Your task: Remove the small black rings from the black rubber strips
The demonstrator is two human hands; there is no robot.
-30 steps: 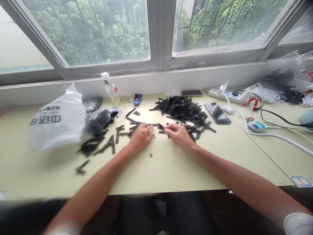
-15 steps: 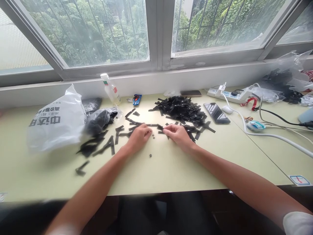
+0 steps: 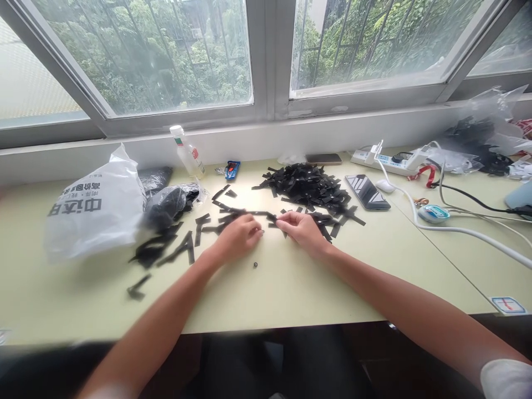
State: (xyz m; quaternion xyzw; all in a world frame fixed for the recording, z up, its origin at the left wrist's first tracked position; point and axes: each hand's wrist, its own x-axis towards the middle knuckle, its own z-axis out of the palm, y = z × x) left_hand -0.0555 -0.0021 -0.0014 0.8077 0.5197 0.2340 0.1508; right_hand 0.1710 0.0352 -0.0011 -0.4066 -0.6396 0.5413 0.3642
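Bag: white plastic bag (image 3: 93,208) with dark print slumped at the left of the desk (image 3: 266,288), a darker clear-wrapped bundle (image 3: 168,202) right beside it.
Loose strips: a few black strips (image 3: 174,246) scattered left of centre, one off alone lower left.
Left hand: left hand (image 3: 239,235) at centre frame, grip curled and closed near one end of a black strip (image 3: 260,213); can't tell exactly how the fingertips sit on it.
Stud: tiny dark round bit (image 3: 255,265) on the desk just below the hands.
Right hand: right hand (image 3: 303,230) just right of centre, grip pinching the other end of that same strip.
Pile: big heap of black strips (image 3: 310,185) right behind the right hand.
Far right: black phone (image 3: 368,192), power strip (image 3: 388,160), white cable (image 3: 457,228).
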